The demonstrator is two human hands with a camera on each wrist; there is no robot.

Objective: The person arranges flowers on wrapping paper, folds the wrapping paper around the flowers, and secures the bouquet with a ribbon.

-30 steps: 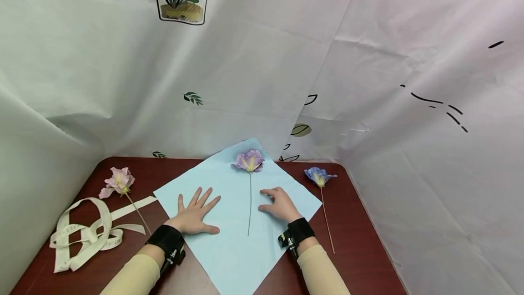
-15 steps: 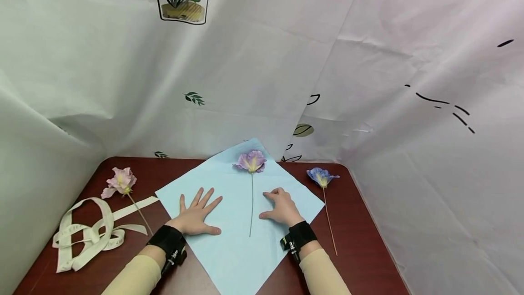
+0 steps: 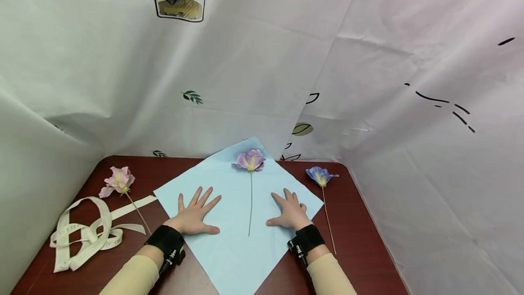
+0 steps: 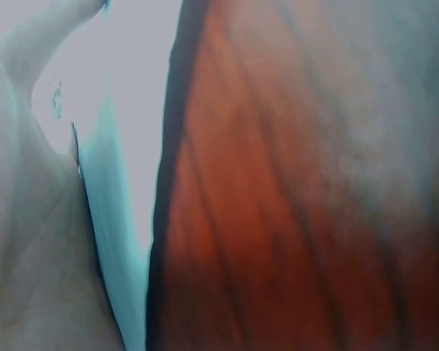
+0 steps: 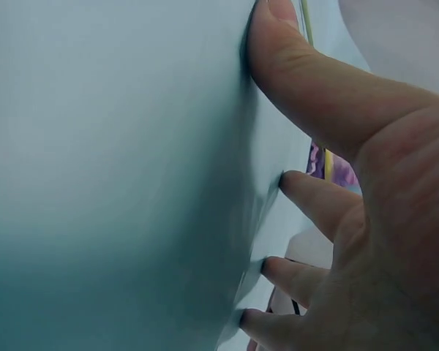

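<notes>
A person's left hand (image 3: 194, 217) lies palm down, fingers spread wide, on the left part of a pale blue sheet (image 3: 233, 254), while the right hand (image 3: 289, 213), its fingers also spread, touches the right part with its fingertips, as the right wrist view shows. Between the hands, apart from both, a purple flower (image 3: 250, 160) lies on the sheet, its bloom toward the far corner and its thin stem pointing to the person. Black wrist straps (image 3: 167, 239) sit below cream sleeves (image 3: 133, 272). The sheet lies like a diamond across a dark red table (image 3: 356, 226), its far corner reaching past the edge. At right, a blue flower (image 3: 320, 176) lies just beside the sheet; at left, a pink flower (image 3: 119, 180) lies with its stem crossing a looped white ribbon (image 3: 93, 235), its lettering too small to read. A pale printed curtain (image 3: 245, 58) hangs behind.
</notes>
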